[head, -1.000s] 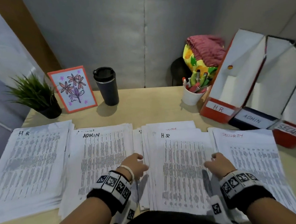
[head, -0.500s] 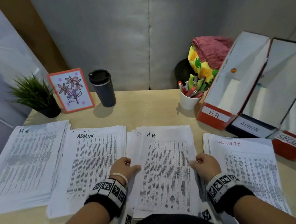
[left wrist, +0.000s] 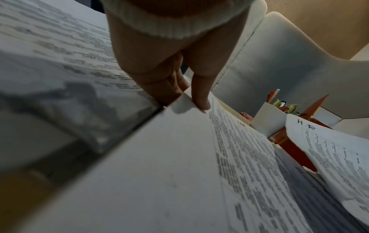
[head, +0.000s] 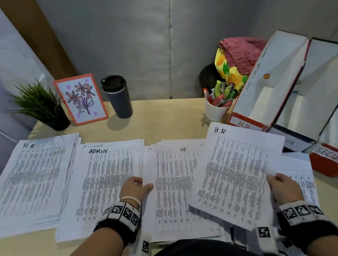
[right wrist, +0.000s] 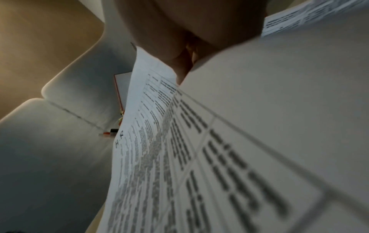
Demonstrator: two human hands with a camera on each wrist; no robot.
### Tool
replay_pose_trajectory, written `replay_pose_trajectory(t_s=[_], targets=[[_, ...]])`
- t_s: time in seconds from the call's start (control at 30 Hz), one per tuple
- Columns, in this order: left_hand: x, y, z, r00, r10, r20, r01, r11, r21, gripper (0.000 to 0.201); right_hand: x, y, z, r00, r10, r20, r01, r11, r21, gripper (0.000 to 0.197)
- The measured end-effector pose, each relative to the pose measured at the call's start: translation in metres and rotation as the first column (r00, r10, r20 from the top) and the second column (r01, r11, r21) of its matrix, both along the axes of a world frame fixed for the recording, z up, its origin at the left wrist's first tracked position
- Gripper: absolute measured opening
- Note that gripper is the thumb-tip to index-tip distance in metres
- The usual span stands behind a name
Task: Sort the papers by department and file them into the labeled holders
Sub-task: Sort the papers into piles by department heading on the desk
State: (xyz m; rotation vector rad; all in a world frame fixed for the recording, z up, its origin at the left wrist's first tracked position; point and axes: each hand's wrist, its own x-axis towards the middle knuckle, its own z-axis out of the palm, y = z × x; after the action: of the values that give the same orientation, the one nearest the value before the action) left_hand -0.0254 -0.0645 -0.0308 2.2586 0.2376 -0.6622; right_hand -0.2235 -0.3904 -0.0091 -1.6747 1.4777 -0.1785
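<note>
While an H.R sheet [head: 237, 175] is pinched at its edge by the right hand [head: 284, 187] and raised toward the H.R holder [head: 243, 122], the pile [head: 174, 187] beside it is steadied by the left hand [head: 135, 191], fingers loosely together.

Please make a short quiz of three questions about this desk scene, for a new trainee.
1. True or false: the right hand holds a lifted sheet marked H.R.
2. Which label is on the holder nearest the right edge? A) SECURITY B) FINANCE C) SALES
3. Fill in: the left hand rests at the edge of the middle ____.

Key: 1 true; 2 A; 3 pile.
</note>
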Motion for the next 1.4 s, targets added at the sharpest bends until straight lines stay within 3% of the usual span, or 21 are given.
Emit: replay_pose_trajectory(t_s=[0.1, 0.17, 0.23, 0.3, 0.43, 0.5, 0.57, 0.63, 0.77, 0.87, 0.93, 1.03, 1.1, 1.17, 1.23, 1.4], targets=[[-0.001, 0.001, 0.001, 1.0, 0.002, 0.017, -0.002, 1.0, -0.004, 0.033, -0.006, 0.0, -0.013, 0.998, -0.029, 0.054, 0.026, 0.998, 0.053, 0.013], [0.0, 0.001, 0.002, 0.999, 0.003, 0.032, -0.002, 1.0, -0.006, 0.028, -0.005, 0.002, -0.02, 0.997, -0.031, 0.074, 0.025, 0.996, 0.082, 0.012], [-0.001, 0.0, 0.002, 0.999, -0.028, 0.044, 0.029, 0.999, -0.018, 0.023, 0.002, 0.011, -0.02, 0.996, 0.067, 0.055, -0.072, 0.993, 0.093, 0.012], [-0.001, -0.002, 0.003, 0.994, -0.095, 0.044, 0.097, 0.994, -0.045, 0.031, 0.017, 0.027, -0.014, 0.975, 0.213, 0.057, -0.219, 0.968, 0.126, 0.013], [-0.001, -0.004, 0.005, 0.976, -0.218, -0.024, 0.217, 0.976, -0.033, 0.045, 0.046, 0.061, -0.008, 0.884, 0.462, 0.066, -0.466, 0.867, 0.176, 0.028], [-0.001, -0.003, 0.009, 0.958, -0.278, -0.074, 0.276, 0.96, -0.035, 0.044, 0.056, 0.075, -0.007, 0.851, 0.52, 0.081, -0.525, 0.83, 0.19, 0.026], [0.0, -0.001, 0.008, 0.948, -0.295, -0.12, 0.287, 0.954, -0.081, 0.041, 0.061, 0.084, -0.007, 0.845, 0.525, 0.104, -0.535, 0.822, 0.193, 0.023], [-0.002, 0.001, 0.009, 0.954, -0.26, -0.149, 0.251, 0.965, -0.073, 0.052, 0.062, 0.088, -0.012, 0.87, 0.471, 0.142, -0.492, 0.841, 0.225, 0.024], [-0.003, 0.005, 0.01, 0.956, -0.24, -0.169, 0.22, 0.967, -0.126, 0.032, 0.058, 0.083, -0.014, 0.918, 0.32, 0.234, -0.375, 0.891, 0.254, 0.027], [-0.006, 0.006, 0.01, 0.903, -0.414, -0.114, 0.405, 0.909, -0.099, 0.017, 0.052, 0.078, -0.014, 0.91, 0.28, 0.306, -0.376, 0.869, 0.322, 0.044], [-0.009, 0.006, 0.013, 0.872, -0.476, -0.118, 0.476, 0.879, -0.024, 0.014, 0.05, 0.08, -0.012, 0.888, 0.323, 0.328, -0.433, 0.827, 0.358, 0.047], [-0.01, 0.003, 0.015, 0.891, -0.443, -0.099, 0.443, 0.896, -0.026, 0.01, 0.049, 0.082, -0.007, 0.833, 0.448, 0.324, -0.543, 0.774, 0.326, 0.021], [-0.011, 0.002, 0.015, 0.852, -0.512, -0.109, 0.521, 0.85, 0.074, 0.026, 0.048, 0.079, -0.006, 0.78, 0.54, 0.317, -0.619, 0.738, 0.267, 0.01], [-0.013, 0.001, 0.016, 0.845, -0.526, -0.091, 0.529, 0.849, 0.009, 0.029, 0.047, 0.076, -0.007, 0.759, 0.581, 0.293, -0.646, 0.726, 0.235, 0.008], [-0.012, 0.003, 0.021, 0.821, -0.569, -0.049, 0.569, 0.822, 0.004, 0.014, 0.045, 0.073, -0.007, 0.739, 0.597, 0.312, -0.668, 0.709, 0.226, 0.019], [0.0, 0.018, 0.014, 0.949, -0.314, -0.038, 0.301, 0.935, -0.189, 0.032, 0.035, 0.06, -0.005, 0.749, 0.495, 0.441, -0.644, 0.7, 0.308, 0.025]])
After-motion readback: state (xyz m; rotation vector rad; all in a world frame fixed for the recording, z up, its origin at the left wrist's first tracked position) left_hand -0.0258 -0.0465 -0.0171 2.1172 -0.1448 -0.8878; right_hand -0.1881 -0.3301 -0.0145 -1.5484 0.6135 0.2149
